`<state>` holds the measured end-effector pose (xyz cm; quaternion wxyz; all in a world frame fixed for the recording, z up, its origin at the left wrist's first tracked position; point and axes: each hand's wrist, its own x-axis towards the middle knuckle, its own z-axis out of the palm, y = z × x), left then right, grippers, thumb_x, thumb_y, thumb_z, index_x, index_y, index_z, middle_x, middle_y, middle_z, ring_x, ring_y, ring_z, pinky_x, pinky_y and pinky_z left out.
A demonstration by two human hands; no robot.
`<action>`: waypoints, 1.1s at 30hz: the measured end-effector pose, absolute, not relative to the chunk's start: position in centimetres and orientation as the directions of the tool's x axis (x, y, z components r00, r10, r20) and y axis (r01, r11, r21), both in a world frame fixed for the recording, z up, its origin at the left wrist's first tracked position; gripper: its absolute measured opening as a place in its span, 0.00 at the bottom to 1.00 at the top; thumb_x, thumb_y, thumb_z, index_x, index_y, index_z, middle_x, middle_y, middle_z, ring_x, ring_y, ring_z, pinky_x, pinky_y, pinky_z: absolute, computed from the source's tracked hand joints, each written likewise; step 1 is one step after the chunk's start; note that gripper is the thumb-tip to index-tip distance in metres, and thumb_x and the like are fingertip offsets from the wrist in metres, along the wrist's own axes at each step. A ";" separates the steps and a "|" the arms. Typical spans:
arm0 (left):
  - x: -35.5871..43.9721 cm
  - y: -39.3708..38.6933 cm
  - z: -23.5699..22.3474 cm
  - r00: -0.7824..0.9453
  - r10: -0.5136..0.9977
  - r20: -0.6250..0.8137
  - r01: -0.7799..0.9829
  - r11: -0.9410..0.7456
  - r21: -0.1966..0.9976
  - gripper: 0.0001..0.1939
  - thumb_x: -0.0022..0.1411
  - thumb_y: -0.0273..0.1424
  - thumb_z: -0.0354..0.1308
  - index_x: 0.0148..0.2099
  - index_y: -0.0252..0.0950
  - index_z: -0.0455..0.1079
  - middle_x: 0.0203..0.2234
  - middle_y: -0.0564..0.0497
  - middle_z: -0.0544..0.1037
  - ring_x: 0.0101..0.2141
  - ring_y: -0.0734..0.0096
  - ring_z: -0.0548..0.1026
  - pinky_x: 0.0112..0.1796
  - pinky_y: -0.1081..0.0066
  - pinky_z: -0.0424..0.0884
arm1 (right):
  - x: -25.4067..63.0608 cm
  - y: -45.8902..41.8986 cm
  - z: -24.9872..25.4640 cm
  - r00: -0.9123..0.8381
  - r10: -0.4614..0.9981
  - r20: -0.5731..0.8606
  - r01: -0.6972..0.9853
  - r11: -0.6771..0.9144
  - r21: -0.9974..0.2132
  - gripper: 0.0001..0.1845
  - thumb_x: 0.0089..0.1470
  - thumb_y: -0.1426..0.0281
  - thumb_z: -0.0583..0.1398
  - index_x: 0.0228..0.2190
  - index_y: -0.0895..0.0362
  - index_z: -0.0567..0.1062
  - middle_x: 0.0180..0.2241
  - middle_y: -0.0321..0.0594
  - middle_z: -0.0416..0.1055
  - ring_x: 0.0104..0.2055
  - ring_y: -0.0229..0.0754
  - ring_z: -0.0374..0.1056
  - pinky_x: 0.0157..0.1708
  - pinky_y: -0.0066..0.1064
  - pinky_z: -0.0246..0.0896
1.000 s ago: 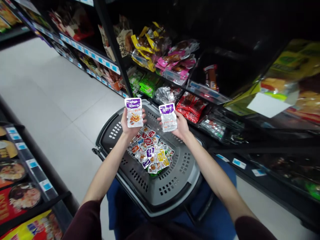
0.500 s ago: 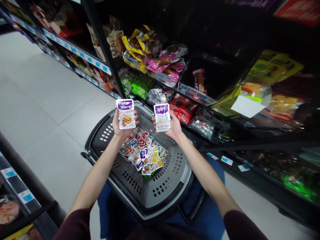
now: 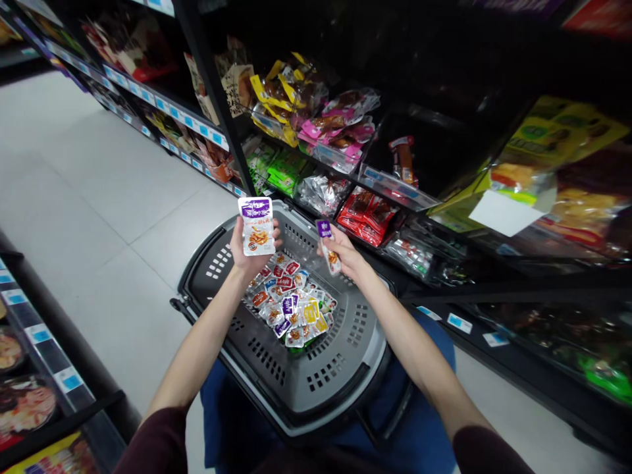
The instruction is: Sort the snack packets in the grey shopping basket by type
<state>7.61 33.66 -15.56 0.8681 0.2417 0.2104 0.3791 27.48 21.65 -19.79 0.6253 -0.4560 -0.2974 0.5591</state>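
Observation:
My left hand [image 3: 243, 251] holds a white and purple snack packet [image 3: 257, 227], its printed food picture facing up, over the far left part of a grey shopping basket [image 3: 330, 388]. On the right, another purple and white snack packet [image 3: 330, 247] is gripped by my right hand [image 3: 348, 253], turned at an angle so only a narrow strip of its front shows. Below both hands, a heap of small snack packets [image 3: 291, 303] in red, purple, yellow and white lies on the basket's bottom.
Shelves with yellow bags [image 3: 276, 99], pink bags [image 3: 340, 125] and red packets [image 3: 365, 214] stand just beyond the basket. A white card [image 3: 511, 212] sticks out at the right. Another shelf edge [image 3: 44, 336] runs along the lower left, with tiled floor [image 3: 99, 191] between.
My right hand has turned its packet over from the printed back to a slanted view of the front. The left hand keeps its packet in nearly the same pose. The view has shifted slightly.

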 end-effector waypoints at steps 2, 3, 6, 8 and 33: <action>7.6 33.6 -15.6 0.631 0.756 -0.174 -0.553 0.595 0.583 0.27 0.66 0.52 0.46 0.46 0.36 0.73 0.35 0.43 0.77 0.28 0.69 0.74 0.25 0.70 0.71 | 27.3 21.8 -19.8 0.238 0.962 -0.137 -0.454 -0.015 -0.891 0.25 0.46 0.59 0.71 0.45 0.48 0.71 0.32 0.29 0.75 0.32 0.38 0.73 0.40 0.32 0.73; 7.6 33.6 -15.6 0.633 0.756 -0.167 -0.553 0.593 0.585 0.27 0.66 0.52 0.46 0.46 0.36 0.73 0.35 0.43 0.77 0.28 0.70 0.74 0.25 0.70 0.71 | 27.2 21.9 -19.8 0.259 0.957 -0.128 -0.480 0.013 -0.877 0.24 0.48 0.60 0.70 0.46 0.47 0.71 0.36 0.31 0.77 0.36 0.40 0.75 0.43 0.34 0.73; 7.6 33.5 -15.6 0.639 0.756 -0.145 -0.556 0.583 0.592 0.26 0.66 0.52 0.47 0.45 0.35 0.73 0.36 0.43 0.77 0.28 0.70 0.73 0.25 0.71 0.71 | 27.1 22.1 -19.9 0.252 0.962 -0.103 -0.545 0.053 -0.837 0.20 0.54 0.62 0.66 0.48 0.47 0.71 0.46 0.35 0.78 0.49 0.44 0.75 0.53 0.41 0.71; 7.6 33.5 -15.7 0.642 0.754 -0.137 -0.556 0.581 0.595 0.26 0.66 0.52 0.47 0.46 0.35 0.73 0.36 0.43 0.77 0.28 0.71 0.73 0.26 0.71 0.71 | 27.2 22.2 -20.0 0.227 0.969 -0.101 -0.573 0.049 -0.818 0.18 0.57 0.61 0.63 0.49 0.47 0.71 0.49 0.36 0.77 0.53 0.46 0.73 0.54 0.45 0.70; 7.6 33.7 -16.1 0.667 0.735 -0.124 -0.540 0.591 0.599 0.26 0.66 0.52 0.48 0.47 0.36 0.72 0.36 0.43 0.77 0.28 0.69 0.72 0.26 0.70 0.68 | 27.3 22.2 -19.7 0.184 0.968 -0.171 -0.746 0.025 -0.665 0.12 0.58 0.66 0.64 0.44 0.48 0.73 0.43 0.34 0.81 0.50 0.45 0.76 0.56 0.48 0.69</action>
